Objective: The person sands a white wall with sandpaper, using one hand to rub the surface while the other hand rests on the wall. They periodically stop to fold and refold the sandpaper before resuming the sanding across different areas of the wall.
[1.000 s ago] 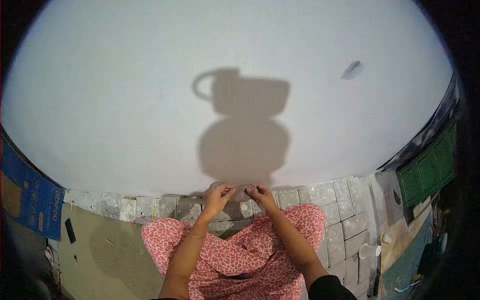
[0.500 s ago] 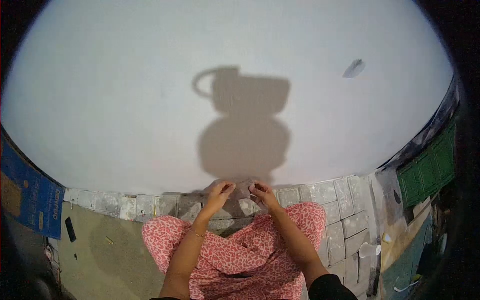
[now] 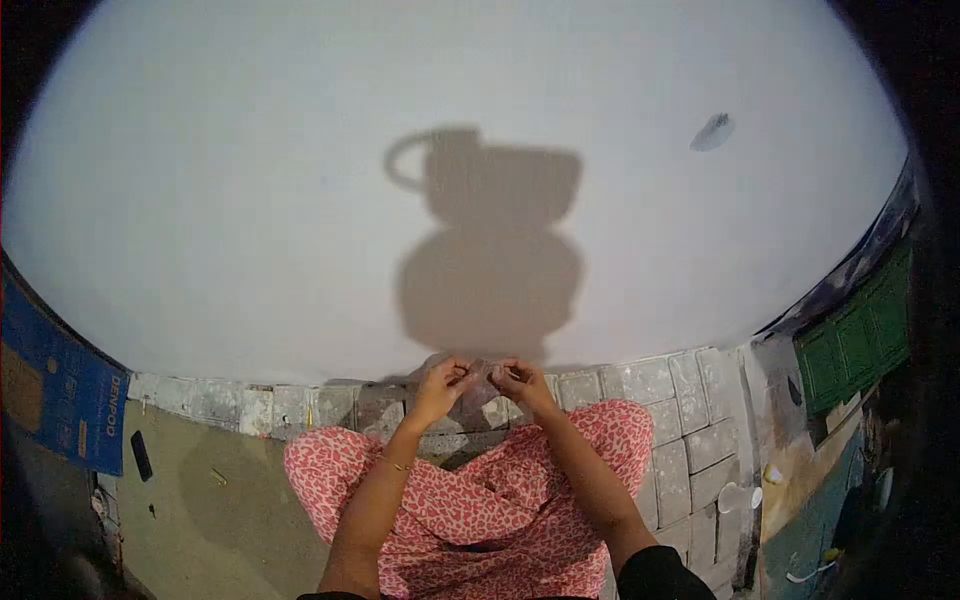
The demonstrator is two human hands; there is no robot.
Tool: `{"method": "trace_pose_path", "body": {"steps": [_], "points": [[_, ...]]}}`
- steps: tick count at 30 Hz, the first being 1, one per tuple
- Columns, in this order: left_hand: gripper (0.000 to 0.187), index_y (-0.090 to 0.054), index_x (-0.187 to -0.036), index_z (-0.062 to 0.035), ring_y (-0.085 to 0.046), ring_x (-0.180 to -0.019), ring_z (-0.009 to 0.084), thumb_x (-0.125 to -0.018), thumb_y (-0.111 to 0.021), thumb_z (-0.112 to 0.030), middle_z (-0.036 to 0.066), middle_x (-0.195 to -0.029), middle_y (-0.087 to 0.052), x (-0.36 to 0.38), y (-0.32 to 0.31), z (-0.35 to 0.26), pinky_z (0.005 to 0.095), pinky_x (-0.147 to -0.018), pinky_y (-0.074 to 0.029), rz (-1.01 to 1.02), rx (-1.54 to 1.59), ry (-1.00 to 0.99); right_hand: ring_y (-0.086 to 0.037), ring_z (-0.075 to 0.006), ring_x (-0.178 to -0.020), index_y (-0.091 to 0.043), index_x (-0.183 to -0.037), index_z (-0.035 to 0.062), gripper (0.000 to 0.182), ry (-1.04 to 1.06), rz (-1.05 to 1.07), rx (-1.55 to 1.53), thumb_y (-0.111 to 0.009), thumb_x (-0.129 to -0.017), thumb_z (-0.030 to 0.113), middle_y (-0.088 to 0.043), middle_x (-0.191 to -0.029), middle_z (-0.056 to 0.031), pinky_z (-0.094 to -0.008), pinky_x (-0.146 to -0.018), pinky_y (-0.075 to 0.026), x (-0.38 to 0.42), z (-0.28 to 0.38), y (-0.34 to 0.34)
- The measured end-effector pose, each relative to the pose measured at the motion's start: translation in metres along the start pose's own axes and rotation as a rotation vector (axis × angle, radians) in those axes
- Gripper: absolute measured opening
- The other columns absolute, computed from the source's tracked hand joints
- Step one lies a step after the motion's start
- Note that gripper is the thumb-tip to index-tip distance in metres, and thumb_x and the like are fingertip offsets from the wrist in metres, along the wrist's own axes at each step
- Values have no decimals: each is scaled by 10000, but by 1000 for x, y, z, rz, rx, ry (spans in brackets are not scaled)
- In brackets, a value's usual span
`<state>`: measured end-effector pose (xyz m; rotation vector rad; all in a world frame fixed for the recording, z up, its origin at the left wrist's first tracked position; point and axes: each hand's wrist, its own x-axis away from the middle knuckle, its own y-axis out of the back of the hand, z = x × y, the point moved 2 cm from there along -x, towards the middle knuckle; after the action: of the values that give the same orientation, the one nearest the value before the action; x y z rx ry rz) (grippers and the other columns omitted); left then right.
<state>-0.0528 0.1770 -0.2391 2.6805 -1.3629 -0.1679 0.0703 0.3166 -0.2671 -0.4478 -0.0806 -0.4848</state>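
My left hand (image 3: 442, 388) and my right hand (image 3: 522, 385) are close together above the grey paving blocks (image 3: 380, 408), each with thumb and fingers pinched. Something thin and see-through seems to hang between them, too faint to name. Below the hands are crossed legs in pink patterned trousers (image 3: 480, 500). A white wall (image 3: 250, 200) rises in front, with a dark shadow of a head and body on it.
At the left stands a blue printed box (image 3: 70, 390), with a black flat object (image 3: 140, 456) on the floor beside it. At the right are a white cup (image 3: 738, 498) and a green panelled object (image 3: 855, 330). A grey mark (image 3: 713, 132) shows on the wall.
Both hands have come slightly closer to each other, my left hand moving a little to the right. The fingers remain pinched.
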Motion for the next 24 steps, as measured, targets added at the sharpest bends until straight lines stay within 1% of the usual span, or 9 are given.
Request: {"method": "trace_pose_path", "body": {"steps": [1, 5, 8, 11, 13, 16, 20, 23, 24], "points": [[244, -573, -988, 25, -591, -778, 150, -832, -652, -145, 88, -856, -619, 0, 0, -1, 264, -720, -478, -30, -49, -18, -582, -114, -809, -577, -1041, 56, 198, -6, -18, 107, -624, -853, 96, -615, -939, -34, -265, -698, -485, 1, 4, -1], [271, -564, -1005, 27, -607, -805, 173, -834, -652, -164, 105, -877, -629, -4, 0, 19, 287, -729, -485, -42, -83, 8, -566, -104, -796, -581, -1034, 47, 241, 32, 23, 76, -665, -831, 147, -605, -916, -30, -254, -667, -490, -3, -6, 6], [330, -552, -1069, 10, -617, -821, 194, -842, -648, -209, 121, -931, -629, -1, 0, 10, 309, -738, -497, -27, -143, 5, -564, -106, -801, -579, -1015, 47, 209, 36, 8, 69, -653, -840, 136, -600, -898, -26, -257, -685, -490, -3, -7, 5], [402, -526, -1137, -16, -609, -847, 184, -851, -636, -277, 133, -955, -613, 2, 1, 12, 312, -731, -516, -43, -327, 51, -561, -109, -805, -574, -1006, 48, 194, 104, 60, -27, -642, -849, 140, -593, -886, -19, -263, -711, -488, -4, -10, 4], [455, -501, -1190, -35, -590, -901, 177, -868, -600, -341, 136, -1031, -579, 8, -3, 9, 306, -744, -534, 100, -11, 424, -572, -123, -873, -548, -1013, 56, 156, 77, 99, 69, -599, -868, 83, -585, -947, -14, -295, -749, -502, -5, -13, 6], [464, -501, -1203, -35, -570, -923, 165, -884, -566, -366, 125, -1081, -544, 16, -6, -8, 302, -762, -541, 105, 142, 426, -570, -125, -867, -535, -1023, 65, 160, 39, 97, 101, -592, -874, 87, -579, -950, -13, -297, -764, -498, -8, -19, 8], [472, -511, -1185, -10, -573, -912, 161, -898, -536, -384, 107, -1112, -527, 10, -7, 13, 300, -796, -534, 112, 238, 394, -566, -122, -848, -530, -1022, 76, 158, 41, 147, 32, -591, -878, 101, -573, -955, -10, -289, -755, -487, -2, -13, 0], [477, -531, -1137, 16, -572, -937, 167, -903, -518, -401, 110, -1107, -534, 9, -5, 10, 297, -814, -525, 119, 239, 416, -558, -111, -823, -532, -1006, 85, 151, 39, 175, 127, -599, -879, 134, -575, -928, -3, -272, -720, -472, -1, -13, -1], [487, -534, -1126, 22, -562, -973, 174, -902, -518, -410, 116, -1123, -528, 9, -5, 10, 301, -825, -519, 195, 240, 444, -552, -106, -809, -535, -999, 90, 152, 58, 175, 183, -603, -878, 151, -576, -915, 2, -264, -695, -462, -3, -15, 0]]}}
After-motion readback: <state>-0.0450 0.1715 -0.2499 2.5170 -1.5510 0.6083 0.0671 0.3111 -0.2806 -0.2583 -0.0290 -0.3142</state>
